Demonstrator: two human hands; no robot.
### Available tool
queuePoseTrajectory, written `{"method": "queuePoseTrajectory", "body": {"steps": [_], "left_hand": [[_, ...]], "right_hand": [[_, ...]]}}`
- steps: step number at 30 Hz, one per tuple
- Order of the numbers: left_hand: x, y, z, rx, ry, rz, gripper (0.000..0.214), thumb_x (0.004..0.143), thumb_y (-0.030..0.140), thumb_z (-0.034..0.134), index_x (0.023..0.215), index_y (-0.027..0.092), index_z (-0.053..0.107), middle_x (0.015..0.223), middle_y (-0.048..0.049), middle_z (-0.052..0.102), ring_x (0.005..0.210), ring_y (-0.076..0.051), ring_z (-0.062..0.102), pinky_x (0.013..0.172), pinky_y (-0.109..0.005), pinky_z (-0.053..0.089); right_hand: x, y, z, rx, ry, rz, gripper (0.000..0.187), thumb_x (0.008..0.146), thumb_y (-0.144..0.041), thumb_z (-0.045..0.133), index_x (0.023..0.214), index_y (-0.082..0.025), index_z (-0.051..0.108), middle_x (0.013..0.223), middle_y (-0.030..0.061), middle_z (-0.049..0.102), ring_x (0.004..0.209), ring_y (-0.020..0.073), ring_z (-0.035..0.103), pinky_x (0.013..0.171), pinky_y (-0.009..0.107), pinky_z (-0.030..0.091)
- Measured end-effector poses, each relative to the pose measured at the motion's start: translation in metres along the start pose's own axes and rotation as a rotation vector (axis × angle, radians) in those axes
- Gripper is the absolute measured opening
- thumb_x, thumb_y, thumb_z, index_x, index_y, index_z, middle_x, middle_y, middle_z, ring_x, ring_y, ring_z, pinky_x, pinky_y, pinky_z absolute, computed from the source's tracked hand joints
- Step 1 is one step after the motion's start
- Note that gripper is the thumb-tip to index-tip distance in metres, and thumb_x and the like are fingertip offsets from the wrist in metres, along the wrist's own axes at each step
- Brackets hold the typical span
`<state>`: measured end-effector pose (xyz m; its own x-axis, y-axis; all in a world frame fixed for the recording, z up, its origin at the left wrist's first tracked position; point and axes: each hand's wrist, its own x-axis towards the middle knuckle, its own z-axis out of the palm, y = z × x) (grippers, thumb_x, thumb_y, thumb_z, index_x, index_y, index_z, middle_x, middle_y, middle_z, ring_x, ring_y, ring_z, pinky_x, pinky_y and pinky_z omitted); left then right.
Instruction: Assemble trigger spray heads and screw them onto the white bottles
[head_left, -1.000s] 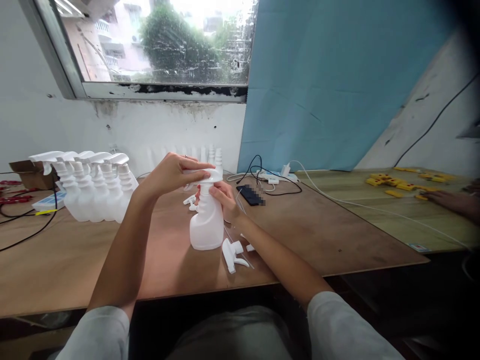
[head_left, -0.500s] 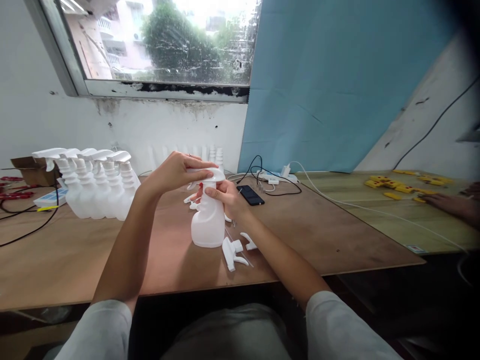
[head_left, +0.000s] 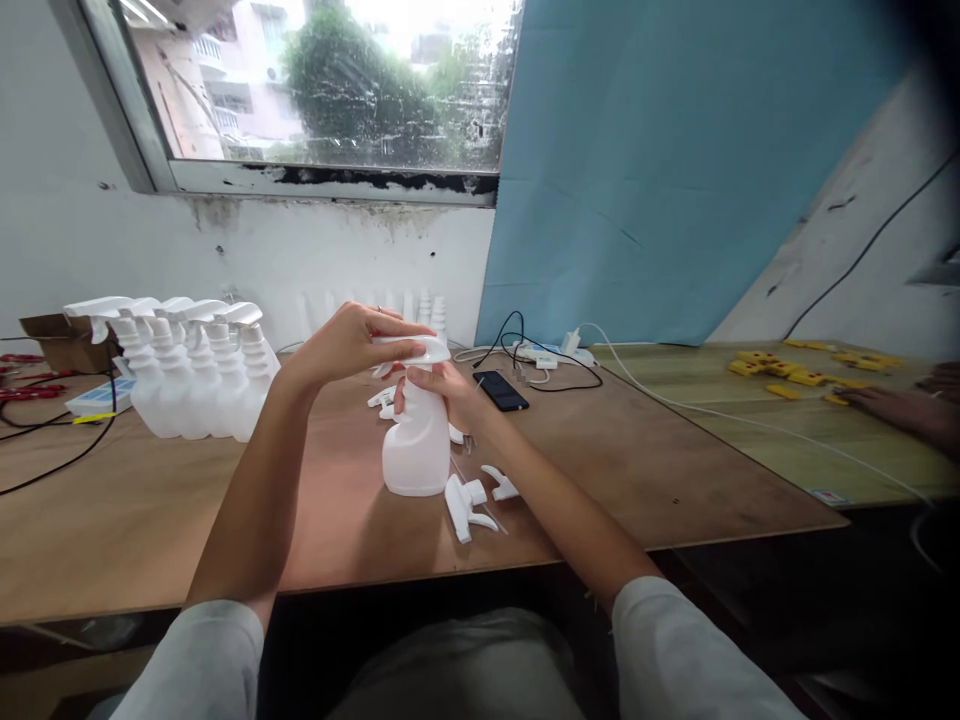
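A white spray bottle point(head_left: 415, 452) is stood upright on the wooden surface point(head_left: 150, 520). Its neck is gripped by the right hand point(head_left: 444, 396), and its trigger head point(head_left: 420, 349) is clasped from above by the left hand point(head_left: 346, 346).

bright window point(head_left: 330, 85) daylight, soft shadows, dark warped edges

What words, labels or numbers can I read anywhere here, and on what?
None can be read.
Held spray bottle: plain white, no label showing.
Sticker on the right-hand table: too small to read.
Blue-and-white box at left: blurred.
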<state>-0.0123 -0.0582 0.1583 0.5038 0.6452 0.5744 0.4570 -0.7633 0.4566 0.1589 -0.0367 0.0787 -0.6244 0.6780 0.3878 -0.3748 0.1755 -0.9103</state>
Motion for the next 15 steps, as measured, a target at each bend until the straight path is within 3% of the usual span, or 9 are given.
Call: {"method": "queuePoseTrajectory", "body": {"steps": [5,8,12,15], "left_hand": [[-0.003,0.002,-0.001,-0.052,-0.041,-0.016,0.025,0.081,0.037,0.066,0.099,0.023,0.077,0.057,-0.0034,0.067,0.073,-0.016,0.062,0.054,-0.023,0.047],[0.001,-0.003,0.001,-0.085,-0.034,-0.024,0.026,0.08,0.037,0.067,0.099,0.023,0.077,0.07,-0.0047,0.072,0.072,-0.016,0.064,0.057,-0.024,0.05],[0.005,-0.006,0.0,-0.021,-0.012,-0.065,0.026,0.079,0.038,0.067,0.099,0.025,0.076,0.086,-0.0042,0.074,0.069,-0.014,0.065,0.06,-0.024,0.05],[-0.002,0.016,0.0,0.08,0.121,-0.024,0.03,0.08,0.039,0.066,0.105,0.024,0.074,0.095,-0.0053,0.073,0.084,-0.019,0.066,0.063,-0.026,0.05]], "right_hand": [[0.002,-0.002,-0.011,-0.031,-0.117,0.122,0.036,0.072,-0.037,0.077,0.093,-0.014,0.059,0.073,0.0029,0.066,0.063,0.0131,0.061,0.056,0.023,0.051],[0.004,0.0,-0.012,-0.12,-0.136,0.06,0.031,0.075,-0.039,0.075,0.088,-0.014,0.061,0.077,0.0028,0.063,0.068,0.0122,0.058,0.059,0.022,0.049],[0.005,0.003,-0.009,-0.255,-0.056,-0.024,0.029,0.078,-0.041,0.072,0.079,-0.015,0.061,0.071,0.0009,0.059,0.068,0.0119,0.056,0.061,0.023,0.047],[0.003,0.002,-0.006,-0.297,-0.046,-0.029,0.031,0.08,-0.044,0.07,0.073,-0.015,0.062,0.071,0.0023,0.06,0.066,0.0121,0.056,0.059,0.023,0.047]]}}
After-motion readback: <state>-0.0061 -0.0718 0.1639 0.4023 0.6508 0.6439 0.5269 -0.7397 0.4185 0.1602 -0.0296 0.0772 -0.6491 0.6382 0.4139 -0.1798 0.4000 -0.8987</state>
